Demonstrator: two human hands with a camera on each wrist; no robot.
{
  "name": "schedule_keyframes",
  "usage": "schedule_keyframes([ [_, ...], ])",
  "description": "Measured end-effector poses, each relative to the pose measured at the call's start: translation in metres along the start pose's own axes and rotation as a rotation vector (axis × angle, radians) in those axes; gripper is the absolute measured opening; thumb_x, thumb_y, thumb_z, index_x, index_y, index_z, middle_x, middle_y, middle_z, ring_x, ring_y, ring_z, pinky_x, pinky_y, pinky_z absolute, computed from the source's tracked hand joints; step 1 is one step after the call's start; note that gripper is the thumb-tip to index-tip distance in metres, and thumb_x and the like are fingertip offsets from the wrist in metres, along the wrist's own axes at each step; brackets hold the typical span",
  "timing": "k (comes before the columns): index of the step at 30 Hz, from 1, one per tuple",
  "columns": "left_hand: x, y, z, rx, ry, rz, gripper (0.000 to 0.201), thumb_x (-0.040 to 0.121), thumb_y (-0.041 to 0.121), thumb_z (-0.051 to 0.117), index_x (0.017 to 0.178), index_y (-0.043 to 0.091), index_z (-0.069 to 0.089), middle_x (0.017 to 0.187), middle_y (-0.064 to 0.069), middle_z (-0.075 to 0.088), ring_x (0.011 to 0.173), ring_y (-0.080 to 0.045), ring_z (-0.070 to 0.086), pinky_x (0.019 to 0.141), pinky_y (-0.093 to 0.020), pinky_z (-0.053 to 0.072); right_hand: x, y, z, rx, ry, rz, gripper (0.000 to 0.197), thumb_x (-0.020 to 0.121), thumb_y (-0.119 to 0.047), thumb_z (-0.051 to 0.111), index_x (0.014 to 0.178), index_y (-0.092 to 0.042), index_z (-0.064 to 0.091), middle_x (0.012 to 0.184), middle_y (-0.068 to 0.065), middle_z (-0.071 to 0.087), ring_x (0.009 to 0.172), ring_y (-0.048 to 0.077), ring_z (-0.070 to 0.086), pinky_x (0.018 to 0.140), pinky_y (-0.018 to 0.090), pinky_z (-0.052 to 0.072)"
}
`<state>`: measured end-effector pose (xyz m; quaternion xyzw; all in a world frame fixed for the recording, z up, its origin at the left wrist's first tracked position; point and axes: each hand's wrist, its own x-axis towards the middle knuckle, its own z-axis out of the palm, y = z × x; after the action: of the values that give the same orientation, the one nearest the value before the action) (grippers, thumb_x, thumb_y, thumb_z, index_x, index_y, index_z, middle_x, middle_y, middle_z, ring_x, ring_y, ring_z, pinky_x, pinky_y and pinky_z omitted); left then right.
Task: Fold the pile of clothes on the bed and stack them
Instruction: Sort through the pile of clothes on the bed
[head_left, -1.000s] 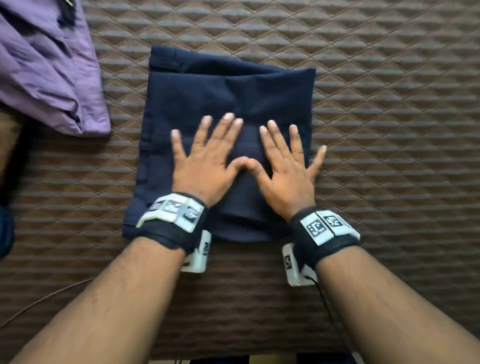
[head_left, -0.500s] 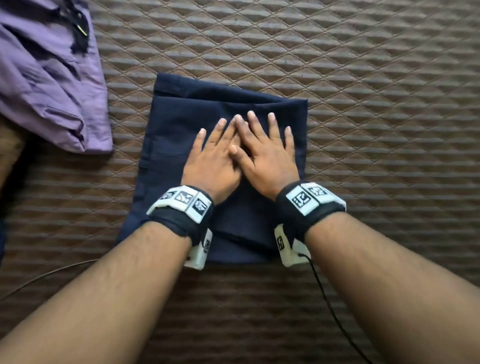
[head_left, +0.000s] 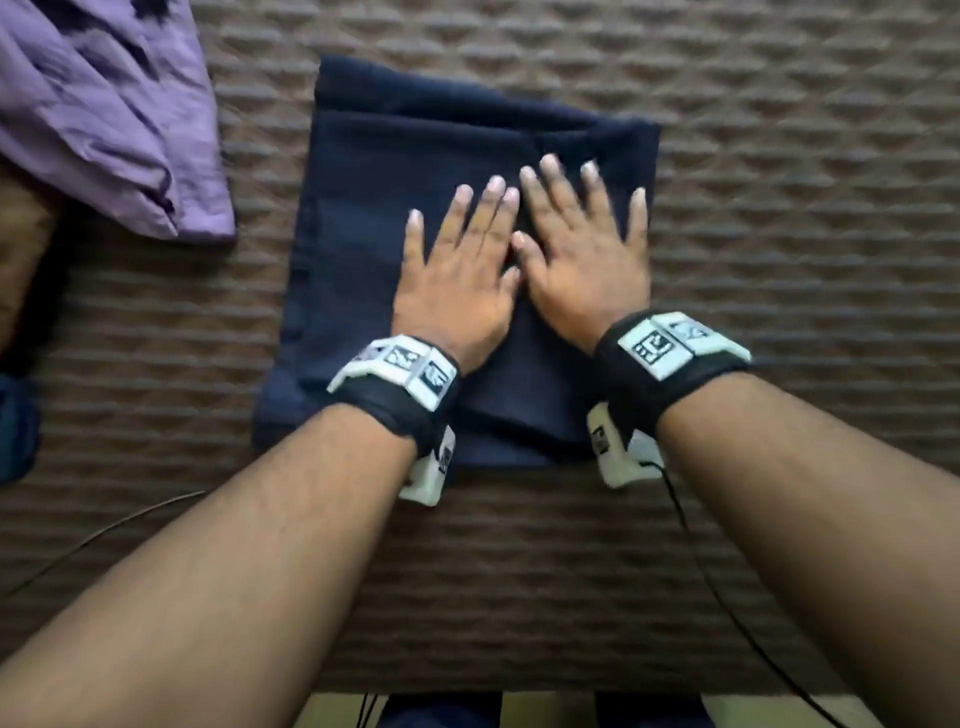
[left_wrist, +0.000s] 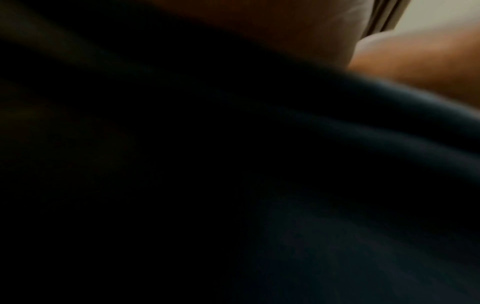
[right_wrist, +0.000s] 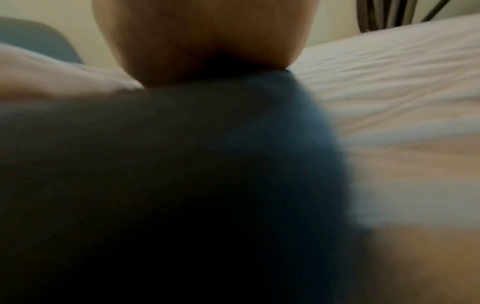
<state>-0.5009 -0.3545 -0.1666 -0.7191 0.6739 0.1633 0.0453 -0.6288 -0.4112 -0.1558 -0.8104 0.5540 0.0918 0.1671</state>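
Head view: both palms — left hand (head_left: 457, 291), right hand (head_left: 584, 270) — press flat, fingers straight and spread, on the navy fold (head_left: 395, 171) near the quilted bed's (head_left: 779, 208) front edge. Crumpled purple cloth (head_left: 104, 114) lies toward the far-left corner — open quilt to the right.

A: Where does the folded garment (head_left: 374, 218) lie?

B: Flat on the quilted bedcover (head_left: 779, 260), about midway across, its near edge just short of the bed's front edge.

A: And the hands?

B: Both rest on top of it. The left hand (head_left: 457, 275) sits left of the right hand (head_left: 582, 260), thumbs touching, fingers pointing away from the person.

A: Anything else on the bed?

B: A crumpled garment (head_left: 104, 114) lies at the far left, apart from the folded one. A cable (head_left: 727, 613) runs from the right wrist back toward the person.
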Motion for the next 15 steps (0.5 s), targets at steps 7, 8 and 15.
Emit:
schedule_keyframes([
  [7, -0.004, -0.074, -0.035, -0.060, 0.074, -0.458, 0.079, 0.098, 0.065, 0.023, 0.159, 0.019, 0.003, 0.167, 0.002, -0.001, 0.153, -0.027, -0.004, 0.110, -0.076, -0.002, -0.001, 0.064, -0.018, 0.175, -0.022, 0.497, 0.080, 0.094, -0.069, 0.026, 0.158, -0.026, 0.005, 0.165, -0.009, -0.007, 0.151, 0.030, -0.008, 0.110, 0.073, -0.006],
  [8, -0.006, -0.064, -0.038, -0.037, 0.108, -0.408, 0.078, 0.099, 0.061, 0.025, 0.159, 0.016, 0.004, 0.167, -0.001, -0.001, 0.153, -0.028, -0.003, 0.111, -0.075, -0.002, -0.006, 0.057, -0.020, 0.134, 0.028, 0.431, 0.079, 0.096, -0.064, 0.028, 0.158, -0.022, 0.005, 0.165, -0.005, -0.007, 0.151, 0.030, -0.008, 0.111, 0.072, -0.008],
  [15, -0.075, 0.006, 0.031, 0.045, -0.017, -0.075, 0.080, 0.092, 0.060, 0.021, 0.159, 0.021, 0.006, 0.167, -0.001, 0.007, 0.153, -0.027, 0.008, 0.115, -0.065, 0.003, -0.085, 0.036, 0.040, -0.216, -0.022, -0.407, 0.072, 0.098, -0.061, 0.030, 0.157, -0.022, 0.016, 0.165, 0.003, 0.011, 0.150, 0.037, 0.007, 0.113, 0.069, 0.005],
])
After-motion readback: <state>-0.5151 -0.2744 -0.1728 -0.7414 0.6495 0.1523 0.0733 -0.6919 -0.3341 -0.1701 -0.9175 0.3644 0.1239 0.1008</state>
